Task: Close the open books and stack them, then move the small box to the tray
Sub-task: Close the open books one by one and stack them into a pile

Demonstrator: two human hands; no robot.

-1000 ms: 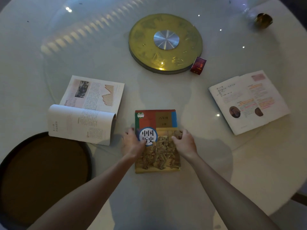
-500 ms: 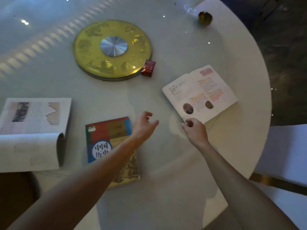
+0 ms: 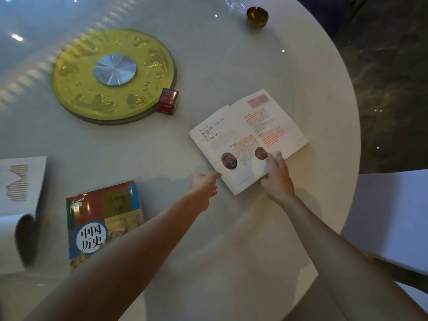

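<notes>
An open book with highlighted text and two round portraits lies on the white table at the right. My right hand rests on its near right page, fingers spread. At the book's near left corner, my left hand touches the page edge with its fingertips. A closed history book with a colourful cover lies at the lower left, partly under my left forearm. A second open book shows at the left edge, one page curled. The small dark red box stands beside the yellow disc. The tray is out of view.
A round yellow disc with a silver centre sits on the glass turntable. A brass ashtray stands at the far edge. The table's rim curves down the right side, with dark floor beyond and a white chair close by.
Both hands left the closed history book and moved right to the open book on the right. The view swung right, so the tray dropped out of sight.
</notes>
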